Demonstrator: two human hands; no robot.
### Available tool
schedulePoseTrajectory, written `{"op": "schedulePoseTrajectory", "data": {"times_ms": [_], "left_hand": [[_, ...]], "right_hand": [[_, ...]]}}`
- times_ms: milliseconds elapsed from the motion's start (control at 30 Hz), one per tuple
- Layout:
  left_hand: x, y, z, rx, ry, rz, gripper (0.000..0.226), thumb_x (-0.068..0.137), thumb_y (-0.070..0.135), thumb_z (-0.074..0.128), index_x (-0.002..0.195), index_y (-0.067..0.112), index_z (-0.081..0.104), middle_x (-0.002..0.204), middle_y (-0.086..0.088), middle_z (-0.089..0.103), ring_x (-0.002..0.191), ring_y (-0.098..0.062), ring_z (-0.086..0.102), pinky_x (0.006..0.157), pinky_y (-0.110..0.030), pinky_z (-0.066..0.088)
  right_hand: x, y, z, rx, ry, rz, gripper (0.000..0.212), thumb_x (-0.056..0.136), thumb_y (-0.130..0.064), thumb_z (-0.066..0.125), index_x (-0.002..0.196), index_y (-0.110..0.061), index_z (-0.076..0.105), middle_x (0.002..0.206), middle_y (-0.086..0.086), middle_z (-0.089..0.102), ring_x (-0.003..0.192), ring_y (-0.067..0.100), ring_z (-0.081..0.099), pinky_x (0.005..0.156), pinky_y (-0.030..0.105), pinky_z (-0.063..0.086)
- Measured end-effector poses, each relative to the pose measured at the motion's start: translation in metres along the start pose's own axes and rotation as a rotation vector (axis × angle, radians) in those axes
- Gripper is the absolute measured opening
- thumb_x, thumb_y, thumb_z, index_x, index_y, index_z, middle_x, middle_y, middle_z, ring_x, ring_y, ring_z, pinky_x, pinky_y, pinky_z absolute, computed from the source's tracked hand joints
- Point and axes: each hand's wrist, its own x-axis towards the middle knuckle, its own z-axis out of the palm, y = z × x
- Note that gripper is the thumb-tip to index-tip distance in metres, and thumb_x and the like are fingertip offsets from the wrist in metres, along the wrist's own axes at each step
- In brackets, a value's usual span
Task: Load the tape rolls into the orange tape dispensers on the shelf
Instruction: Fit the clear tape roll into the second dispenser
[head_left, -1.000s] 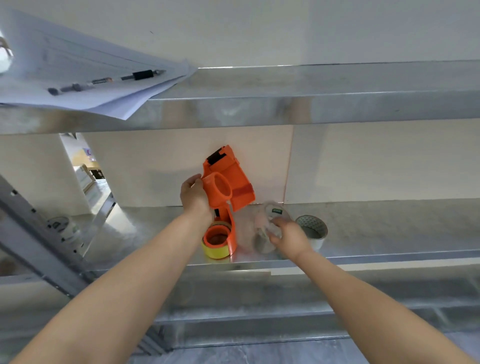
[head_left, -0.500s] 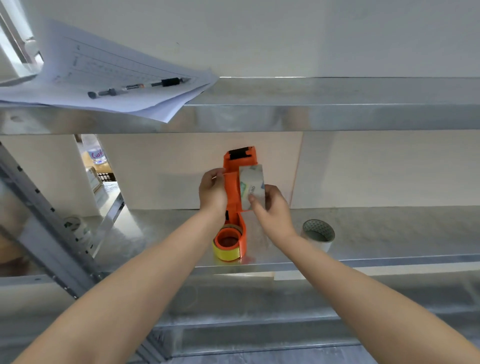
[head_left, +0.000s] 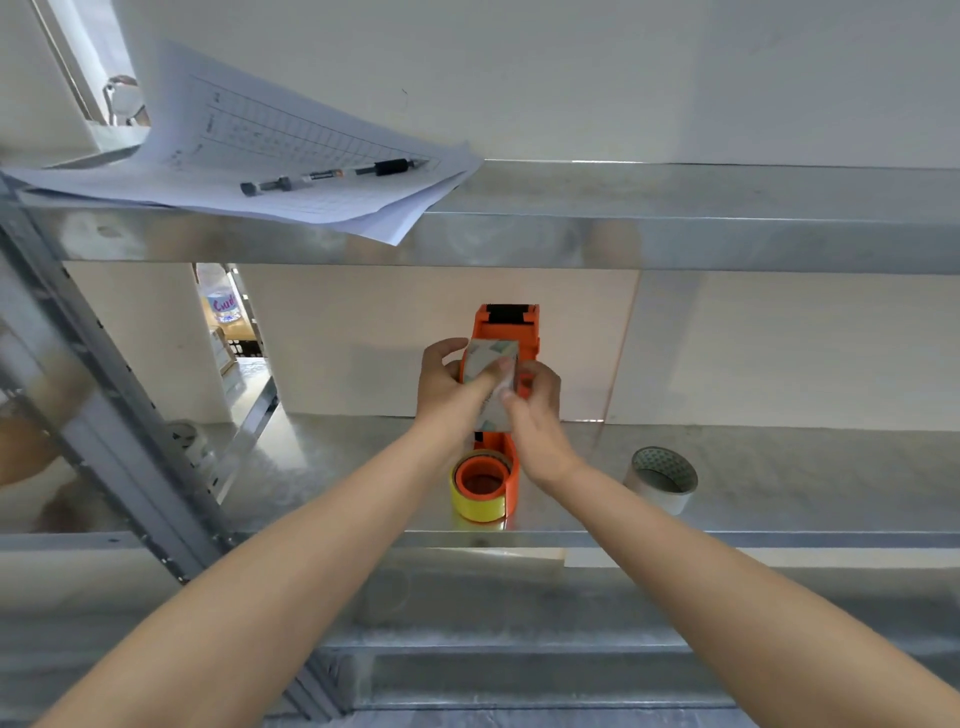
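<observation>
Steel shelving runs across a pale wall, and the work goes on just above the middle shelf (head_left: 779, 467). At its centre a roll (head_left: 491, 371) of clear tape, seen edge-on, sits between the two hands against an orange dispenser (head_left: 511, 327) held upright, its long axis running up and away from the person, its black-rollered head on top. The left hand (head_left: 441, 382) grips the dispenser's left side and the roll with its thumb laid across the tape. The right hand (head_left: 535, 400) pinches the roll's near edge from the right, fingertips closed on it. Both hands are equally close; the roll lies directly between them, so the seating push would seem to go sideways onto the hub, which the roll hides. Whether it is fully home I cannot tell.

Below the hands a second dispenser (head_left: 511, 470) rests on the shelf with a yellow roll (head_left: 478, 501) already on its hub. Well to the right stands a spare roll (head_left: 662, 478), untouched. Nothing crowds the hands. On the upper shelf (head_left: 675, 228) lie papers (head_left: 291, 166) with a pen (head_left: 387, 167) and marker (head_left: 291, 182) on top, overhanging the edge but clear of the work.
</observation>
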Motion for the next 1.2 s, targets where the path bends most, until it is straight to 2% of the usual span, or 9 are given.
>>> {"op": "schedulePoseTrajectory", "data": {"times_ms": [100, 233, 333, 467, 600, 700, 833, 1100, 1200], "left_hand": [[-0.004, -0.006, -0.004, 0.038, -0.052, 0.002, 0.048, 0.074, 0.019, 0.075, 0.109, 0.030, 0.045, 0.098, -0.005, 0.066, 0.080, -0.013, 0.067, 0.051, -0.019, 0.054], [-0.005, -0.012, -0.014, 0.109, -0.154, 0.022, 0.051, 0.076, 0.010, 0.073, 0.107, 0.033, 0.041, 0.098, -0.006, 0.067, 0.081, -0.015, 0.066, 0.057, -0.019, 0.053], [-0.004, -0.013, -0.021, 0.136, -0.214, 0.030, 0.055, 0.078, 0.003, 0.069, 0.115, 0.027, 0.036, 0.093, -0.002, 0.066, 0.080, -0.012, 0.065, 0.062, -0.018, 0.054], [-0.007, -0.012, -0.023, 0.147, -0.258, 0.027, 0.056, 0.079, 0.000, 0.068, 0.119, 0.022, 0.035, 0.097, -0.005, 0.064, 0.086, -0.017, 0.064, 0.078, -0.031, 0.054], [-0.008, -0.015, -0.026, 0.162, -0.244, -0.005, 0.063, 0.075, 0.001, 0.069, 0.125, 0.021, 0.035, 0.095, -0.003, 0.065, 0.083, -0.015, 0.065, 0.066, -0.022, 0.056], [-0.008, -0.017, -0.024, 0.151, -0.188, -0.057, 0.075, 0.065, 0.021, 0.081, 0.126, 0.026, 0.038, 0.109, -0.004, 0.064, 0.095, -0.017, 0.066, 0.071, -0.025, 0.055], [-0.008, -0.019, -0.024, 0.147, -0.179, -0.119, 0.098, 0.046, 0.038, 0.085, 0.131, 0.021, 0.039, 0.120, -0.005, 0.062, 0.105, -0.020, 0.064, 0.088, -0.041, 0.055], [-0.010, -0.015, -0.024, 0.337, -0.153, 0.035, 0.089, 0.043, 0.036, 0.085, 0.111, 0.042, 0.028, 0.108, -0.003, 0.060, 0.092, -0.009, 0.064, 0.075, -0.017, 0.052], [-0.011, -0.014, -0.027, 0.342, -0.167, 0.081, 0.083, 0.050, 0.028, 0.082, 0.112, 0.043, 0.029, 0.104, -0.002, 0.060, 0.079, 0.001, 0.064, 0.060, -0.004, 0.047]], "right_hand": [[0.016, -0.014, 0.004, 0.325, 0.136, 0.296, 0.030, 0.086, -0.046, 0.043, 0.112, -0.030, 0.039, 0.114, -0.003, 0.047, 0.104, 0.014, 0.053, 0.084, 0.030, 0.049], [0.030, -0.026, -0.012, 0.293, -0.107, 0.476, 0.036, 0.085, -0.044, 0.050, 0.115, -0.025, 0.042, 0.092, -0.006, 0.062, 0.078, 0.014, 0.062, 0.044, 0.019, 0.047], [0.040, -0.034, -0.019, 0.282, -0.207, 0.571, 0.023, 0.082, -0.039, 0.054, 0.094, -0.020, 0.060, 0.082, 0.001, 0.066, 0.076, 0.019, 0.063, 0.053, 0.025, 0.051], [0.049, -0.038, -0.017, 0.271, -0.062, 0.668, 0.014, 0.081, -0.029, 0.059, 0.080, -0.015, 0.059, 0.079, 0.006, 0.065, 0.077, 0.023, 0.063, 0.077, 0.036, 0.053], [0.051, -0.042, -0.012, 0.199, 0.029, 0.585, 0.007, 0.079, -0.022, 0.063, 0.082, -0.015, 0.064, 0.082, 0.005, 0.069, 0.073, 0.020, 0.065, 0.075, 0.035, 0.058], [0.049, -0.044, -0.004, 0.189, 0.063, 0.463, 0.012, 0.079, -0.018, 0.063, 0.068, -0.018, 0.068, 0.065, -0.006, 0.070, 0.061, 0.010, 0.065, 0.051, 0.021, 0.051], [0.046, -0.038, 0.005, 0.232, 0.142, 0.390, 0.020, 0.081, -0.015, 0.062, 0.062, -0.019, 0.064, 0.069, -0.003, 0.066, 0.072, 0.019, 0.064, 0.073, 0.030, 0.053], [0.055, -0.041, -0.002, 0.160, 0.120, 0.396, 0.019, 0.082, -0.020, 0.062, 0.064, -0.019, 0.064, 0.074, -0.001, 0.067, 0.075, 0.021, 0.065, 0.077, 0.034, 0.055], [0.060, -0.046, -0.009, 0.154, 0.121, 0.328, 0.015, 0.082, -0.015, 0.063, 0.066, -0.016, 0.065, 0.070, -0.001, 0.064, 0.063, 0.011, 0.060, 0.060, 0.021, 0.051]]}}
